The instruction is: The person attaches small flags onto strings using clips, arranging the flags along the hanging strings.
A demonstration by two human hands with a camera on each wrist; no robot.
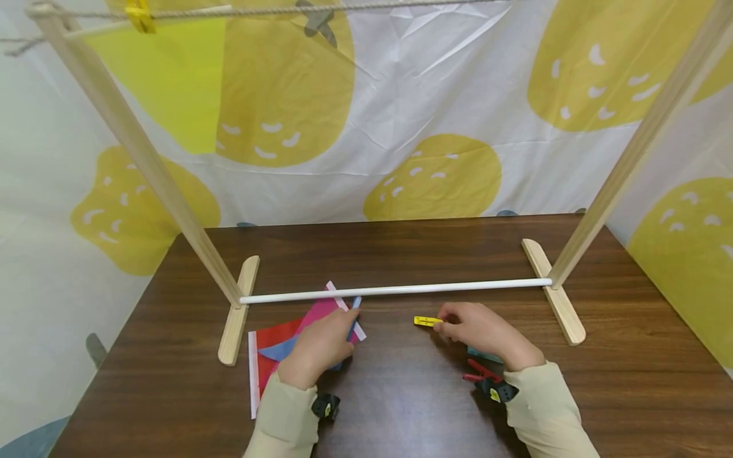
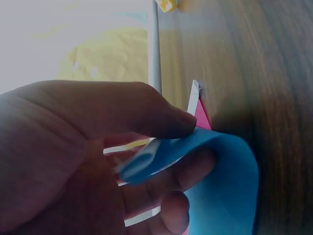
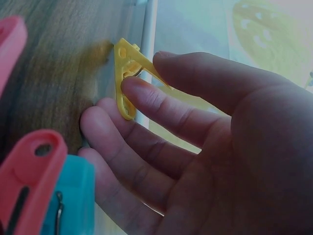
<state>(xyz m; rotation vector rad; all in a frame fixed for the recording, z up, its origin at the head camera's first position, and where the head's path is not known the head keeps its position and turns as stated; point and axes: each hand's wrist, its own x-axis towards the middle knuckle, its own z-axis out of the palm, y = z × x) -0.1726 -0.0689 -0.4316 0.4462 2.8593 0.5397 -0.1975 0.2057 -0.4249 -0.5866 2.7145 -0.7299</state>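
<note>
My left hand (image 1: 318, 348) pinches the edge of a blue cloth pennant (image 2: 222, 181) between thumb and fingers, and the cloth curves down below them. Under that hand, a pink pennant (image 1: 319, 310) and a red pennant (image 1: 276, 337), both with white edge strips, lie overlapped on the table. To the right, my right hand (image 1: 480, 327) holds a yellow clothespin (image 1: 425, 321) low over the wood. The right wrist view shows the clothespin's legs (image 3: 120, 78) at the thumb and forefinger, while the other fingers are loosely bent.
A wooden stand has a left post (image 1: 143, 162), a right post (image 1: 630, 152) and a low white crossbar (image 1: 401, 290). A rope (image 1: 372, 6) runs across the top, where a yellow pennant (image 1: 172, 76) hangs. Red clothespins (image 1: 483, 369) and a teal clothespin (image 3: 80, 196) lie beneath my right wrist.
</note>
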